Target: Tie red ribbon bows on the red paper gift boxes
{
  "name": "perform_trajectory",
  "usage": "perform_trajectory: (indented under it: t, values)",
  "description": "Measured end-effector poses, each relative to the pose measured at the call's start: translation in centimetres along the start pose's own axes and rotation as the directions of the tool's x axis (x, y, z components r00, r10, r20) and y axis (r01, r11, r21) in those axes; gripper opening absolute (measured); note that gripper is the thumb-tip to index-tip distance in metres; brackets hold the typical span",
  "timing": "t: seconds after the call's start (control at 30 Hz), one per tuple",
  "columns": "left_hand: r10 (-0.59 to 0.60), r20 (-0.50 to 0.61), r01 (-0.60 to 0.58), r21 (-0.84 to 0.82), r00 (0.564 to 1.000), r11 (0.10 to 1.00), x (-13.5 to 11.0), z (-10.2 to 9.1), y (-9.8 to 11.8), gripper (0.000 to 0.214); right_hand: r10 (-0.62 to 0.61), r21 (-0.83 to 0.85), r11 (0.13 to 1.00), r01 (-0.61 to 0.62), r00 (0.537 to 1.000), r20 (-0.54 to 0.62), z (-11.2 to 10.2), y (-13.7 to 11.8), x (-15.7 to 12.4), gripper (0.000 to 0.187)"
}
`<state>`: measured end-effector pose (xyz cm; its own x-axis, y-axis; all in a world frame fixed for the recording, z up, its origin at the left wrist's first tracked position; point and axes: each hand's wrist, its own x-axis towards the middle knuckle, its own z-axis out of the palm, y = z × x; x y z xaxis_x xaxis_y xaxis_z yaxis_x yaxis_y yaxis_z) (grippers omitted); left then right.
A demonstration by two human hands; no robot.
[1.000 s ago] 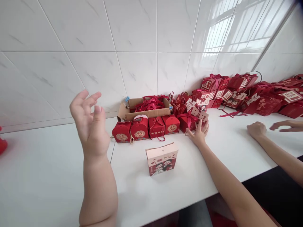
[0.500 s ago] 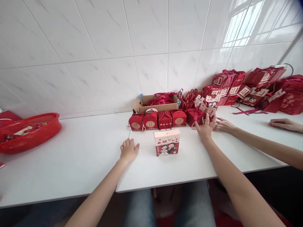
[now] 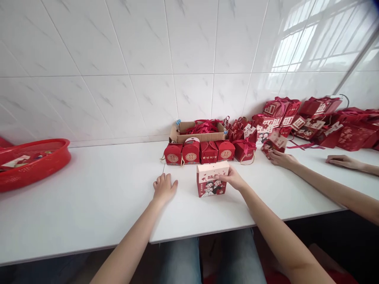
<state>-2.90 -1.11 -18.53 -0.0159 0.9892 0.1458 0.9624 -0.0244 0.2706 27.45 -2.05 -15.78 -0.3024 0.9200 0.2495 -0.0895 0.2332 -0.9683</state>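
Upright on the white table point(image 3: 118, 209) stands a red and cream gift box point(image 3: 211, 188) with a cartoon couple on its front. My right hand point(image 3: 235, 179) grips its right side, thumb across the front and fingers behind. To the left of the box, my left hand point(image 3: 164, 189) lies on the tabletop with its fingers spread, holding nothing. Behind the gift box, several small red boxes stand in a row, among them one with a gold emblem point(image 3: 191, 153). At the row's right end is a red box with a ribbon bow point(image 3: 245, 151).
A cardboard tray point(image 3: 197, 137) of red ribbons sits by the wall. The red plastic basket point(image 3: 56, 159) is at the far left. Ribboned gift boxes point(image 3: 282, 114) are piled at right. A co-worker's hand point(image 3: 282, 158) holds another couple-printed box point(image 3: 272, 144); their other hand point(image 3: 345, 161) rests on the table.
My right hand has moved left from the ribboned box and taken hold of the couple-printed box. The co-worker's hand now holds a similar box at right. My left hand stays on the table.
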Motion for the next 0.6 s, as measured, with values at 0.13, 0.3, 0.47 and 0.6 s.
perform_trajectory:
  t: [0.13, 0.3, 0.47, 0.6]
  values:
    - [0.030, -0.024, -0.031, -0.041, 0.999, 0.999, -0.4, 0.3, -0.1, 0.039, 0.030, 0.090, 0.996, -0.018, 0.991, -0.130, 1.3, 0.2, 2.0, 0.041]
    - [0.137, -0.057, -0.142, -0.108, 0.989, 0.984, -1.2, -0.5, -0.1, 0.035, -0.001, 0.173, 0.984, 0.043, 0.972, -0.236, 2.3, 0.8, 2.9, 0.040]
    - [0.491, -0.024, -0.414, -0.576, 0.871, 0.705, -0.6, -3.0, 2.6, 0.093, -0.074, 0.097, 0.991, 0.095, 0.976, -0.204, 2.3, 0.1, 1.7, 0.039]
    - [0.474, -0.088, -0.347, -0.797, 0.876, 0.494, 1.0, -4.4, 6.6, 0.095, -0.099, 0.122, 0.985, 0.125, 0.974, -0.201, 2.7, -0.4, 1.4, 0.068]
